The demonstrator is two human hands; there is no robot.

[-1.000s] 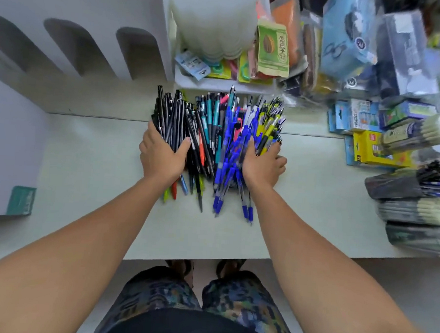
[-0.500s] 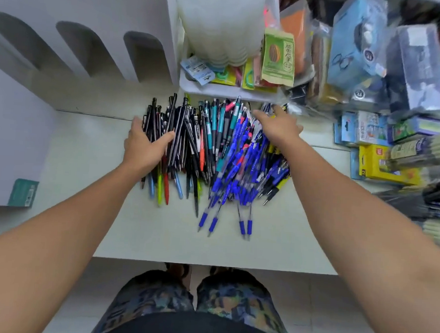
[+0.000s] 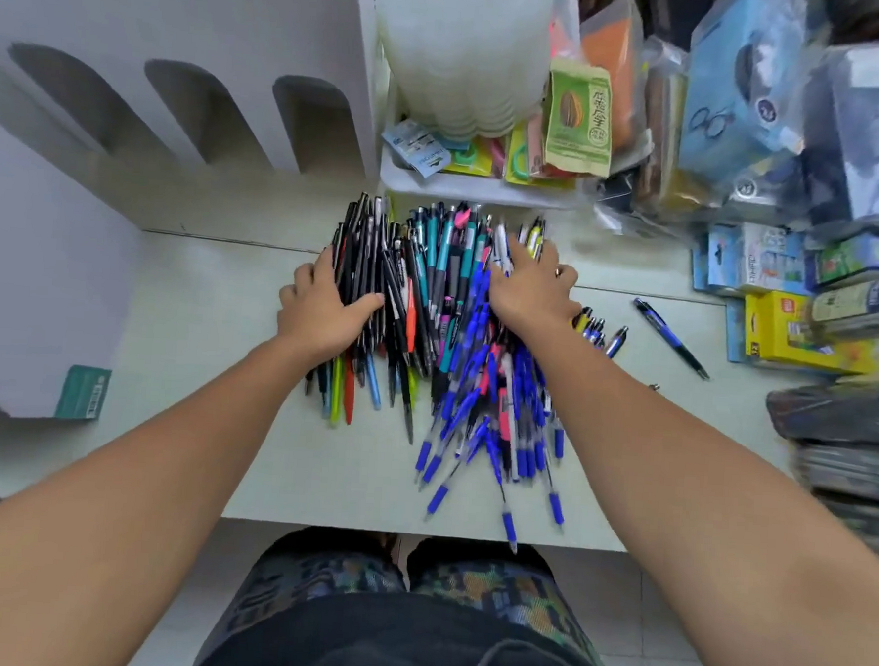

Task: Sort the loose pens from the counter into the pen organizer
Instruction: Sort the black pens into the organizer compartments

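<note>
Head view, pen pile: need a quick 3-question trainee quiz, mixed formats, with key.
1. True or false: the left hand rests on the black pens at the left side of the pile.
2. Where does the stray dark blue pen lie? A) right of the pile, apart from it B) in the white tray C) on the floor
3. Fill in: the pens nearest the counter edge are mostly ____.

Key: 1 true; 2 A; 3 blue
</note>
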